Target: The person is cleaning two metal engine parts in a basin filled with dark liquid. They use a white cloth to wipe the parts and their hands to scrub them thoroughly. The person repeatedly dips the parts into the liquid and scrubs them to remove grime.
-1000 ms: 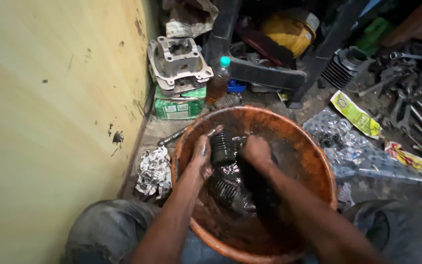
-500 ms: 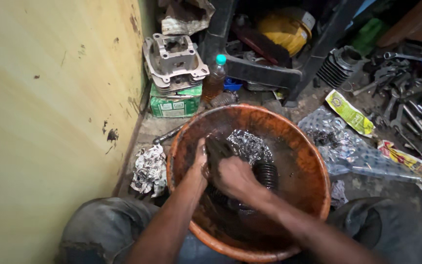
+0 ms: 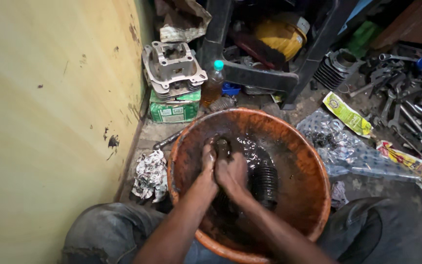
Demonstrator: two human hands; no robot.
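A cluttered workshop floor beside a yellow wall (image 3: 50,122). In the orange basin (image 3: 308,161) of dark, oily liquid, both hands press together around a small dark part (image 3: 222,145) at its centre; left hand (image 3: 209,159) and right hand (image 3: 231,172) are closed on it. A ribbed rubber boot (image 3: 264,181) lies at three o'clock of them. A grey engine block (image 3: 172,68) sits at eleven, scattered spanners (image 3: 406,112) at two.

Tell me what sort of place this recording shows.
Most likely a small motorcycle or engine repair workshop. A bare grey metal engine casting sits on a green box by the yellow wall, wrenches and other loose steel hand tools litter the floor, and both hands work oily black parts in a round orange basin.
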